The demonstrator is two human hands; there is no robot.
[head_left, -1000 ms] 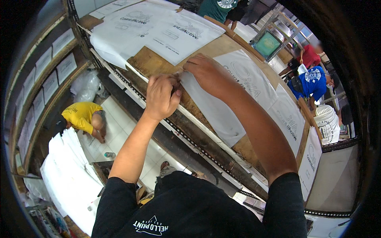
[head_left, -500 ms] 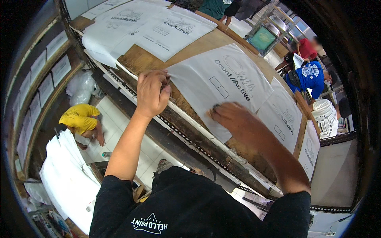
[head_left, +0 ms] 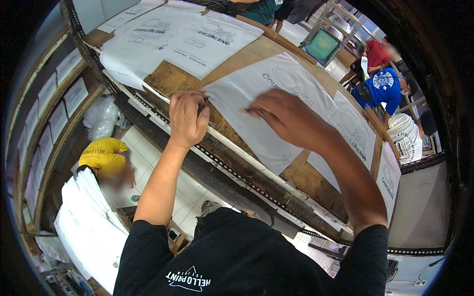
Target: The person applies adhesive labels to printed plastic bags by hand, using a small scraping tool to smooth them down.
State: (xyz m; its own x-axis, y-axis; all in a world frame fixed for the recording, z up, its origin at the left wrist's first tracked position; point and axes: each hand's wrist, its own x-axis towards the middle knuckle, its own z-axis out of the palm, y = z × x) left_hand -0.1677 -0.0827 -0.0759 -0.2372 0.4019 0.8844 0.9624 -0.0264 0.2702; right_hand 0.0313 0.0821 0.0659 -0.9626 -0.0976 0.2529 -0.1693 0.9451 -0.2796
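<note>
A white printed sheet lies at a slant on the long wooden table in front of me, with a dark logo and lettering on it. My left hand is at the table's near edge, its fingers curled closed at the sheet's left corner. Over the middle of the same sheet is my right hand, bent at the wrist and covering part of the print. Its fingers are pinched together; whatever small thing may be between them is hidden. Another printed sheet lies to the right, partly beneath this one.
More printed sheets lie at the table's far left. A wooden strip runs along its far edge. A person in yellow bends low at left, beside a white stack. Several people work beyond the table, including one in blue.
My right hand has moved up and left across the sheet, from its lower part toward the lettering. My left hand stays at the corner. The person in yellow has shifted toward me.
</note>
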